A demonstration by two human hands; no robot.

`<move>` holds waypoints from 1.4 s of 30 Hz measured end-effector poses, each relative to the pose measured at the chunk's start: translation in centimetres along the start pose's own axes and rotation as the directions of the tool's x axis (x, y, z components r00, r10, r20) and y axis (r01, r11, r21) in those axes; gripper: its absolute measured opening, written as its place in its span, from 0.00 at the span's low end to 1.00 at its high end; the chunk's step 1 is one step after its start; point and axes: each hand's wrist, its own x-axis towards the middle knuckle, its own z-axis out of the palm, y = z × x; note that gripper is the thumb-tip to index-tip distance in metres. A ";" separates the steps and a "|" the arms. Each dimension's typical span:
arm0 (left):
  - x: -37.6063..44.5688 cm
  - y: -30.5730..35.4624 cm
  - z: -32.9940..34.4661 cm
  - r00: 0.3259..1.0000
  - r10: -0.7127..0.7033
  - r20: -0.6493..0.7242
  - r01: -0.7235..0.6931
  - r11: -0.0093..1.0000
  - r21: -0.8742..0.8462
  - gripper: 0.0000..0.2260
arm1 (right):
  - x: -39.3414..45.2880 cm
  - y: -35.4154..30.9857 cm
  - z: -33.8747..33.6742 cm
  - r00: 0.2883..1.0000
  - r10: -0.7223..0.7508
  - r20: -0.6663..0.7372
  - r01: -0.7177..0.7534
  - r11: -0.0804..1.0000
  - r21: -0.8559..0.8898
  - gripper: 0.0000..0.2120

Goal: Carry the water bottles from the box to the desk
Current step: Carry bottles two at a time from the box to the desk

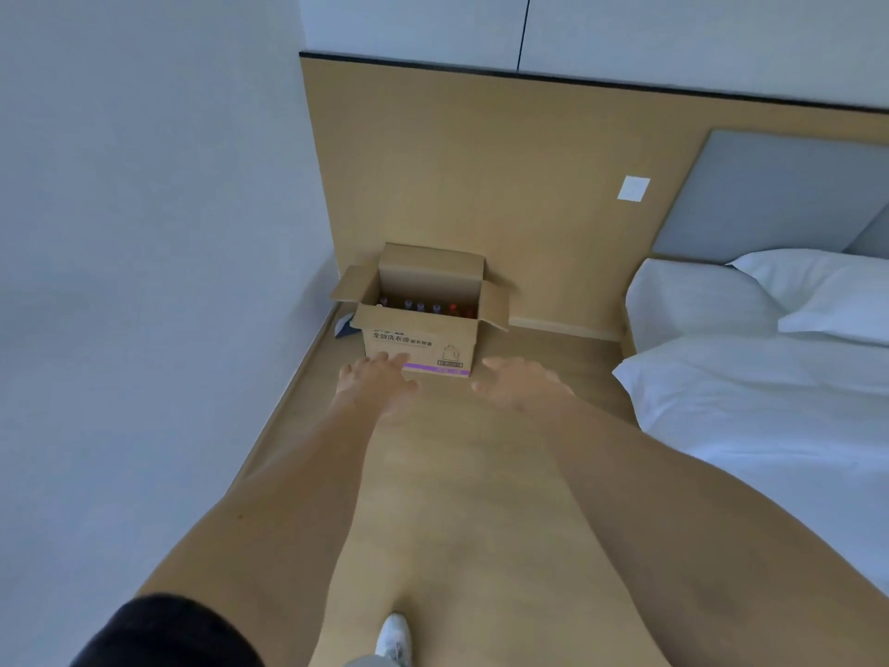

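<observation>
The cardboard box stands open on the wooden floor, in the corner where the white wall meets the tall wood panel, its flaps folded outward and its back flap upright against the panel. Inside, a row of water bottles shows only as coloured caps, some purple and some red; the view is too soft to count them with confidence. Both arms stretch forward toward the box with nothing in either hand: the left hand has its fingers straight and spread, its tips overlapping the box's front face in the picture, though it probably hangs short of the box, and the right hand is likewise flat and relaxed, just off the box's near right corner. The step in hand looks like the approach to the first pick-up. To do it well, the person should close in until standing over the open top, reach down between the flaps instead of across the front flap, and take the bottles by the neck or shoulder below the cap, one per hand. The bed flanks the right edge of the floor strip, so the turn away with the bottles wants some care. The desk is not in view.
</observation>
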 end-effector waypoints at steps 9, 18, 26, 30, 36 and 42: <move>16.6 -2.1 -6.3 0.994 0.104 -0.016 -0.104 0.995 0.009 0.24 | 13.6 -3.9 -7.1 0.998 0.069 -0.011 -0.069 0.997 -0.013 0.27; 31.4 -3.8 -8.9 0.995 0.095 -0.014 -0.095 0.996 0.006 0.27 | 28.5 -4.8 -10.2 0.998 0.066 0.008 -0.067 0.997 0.049 0.28; 47.3 -4.8 -12.0 0.999 0.039 -0.006 -0.039 0.999 -0.033 0.27 | 45.4 -5.2 -14.7 1.000 0.011 0.024 -0.013 0.998 0.069 0.28; 52.6 -5.5 -13.4 1.000 0.023 -0.006 -0.023 0.998 -0.057 0.27 | 51.5 -6.0 -17.2 0.999 -0.016 0.042 0.015 0.999 0.039 0.27; 59.8 -8.0 -14.9 0.999 -0.006 0.043 0.008 0.999 -0.044 0.24 | 58.8 -7.4 -19.6 0.995 -0.029 0.096 0.026 0.999 0.027 0.29; 68.8 -10.5 -15.2 0.998 0.016 0.063 -0.013 0.999 -0.049 0.24 | 66.8 -8.7 -20.5 0.993 0.013 0.114 -0.020 0.998 0.066 0.30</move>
